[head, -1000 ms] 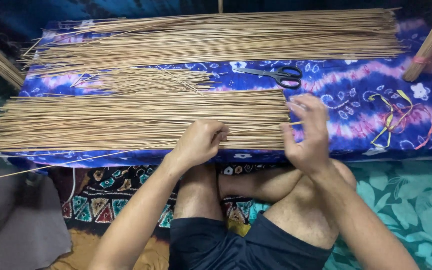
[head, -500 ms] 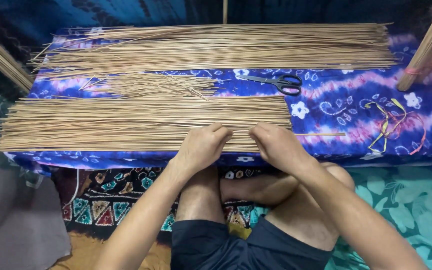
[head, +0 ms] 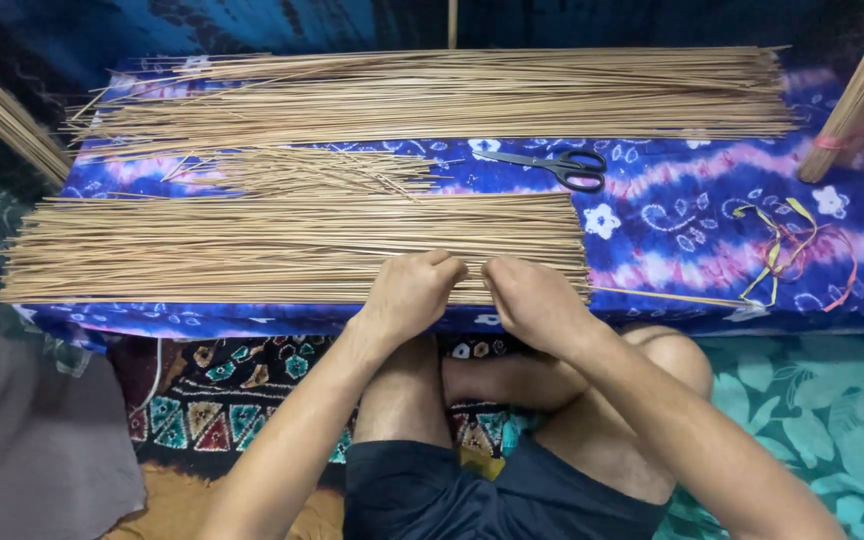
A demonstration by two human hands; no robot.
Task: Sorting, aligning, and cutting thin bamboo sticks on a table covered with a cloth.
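Both hands, the left hand [head: 407, 292] and right hand [head: 530, 300], sit side by side with fingers curled, pinching thin sticks [head: 282, 245] at the near edge of the blue cloth [head: 672, 215], near scissors [head: 552, 165].

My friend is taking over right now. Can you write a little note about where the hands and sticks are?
Left hand: fingers curled, resting on the near edge of the near bundle of thin sticks.
Right hand: beside the left, also on that bundle's near edge.
Far stick pile: laid flat at the back of the blue patterned cloth.
Small loose sticks: between the two piles.
Scissors: shut, lying untouched on the cloth.
Coloured bands: lying to the right.
Near bundle lies roughly straight; no bundle on the cloth is tied.
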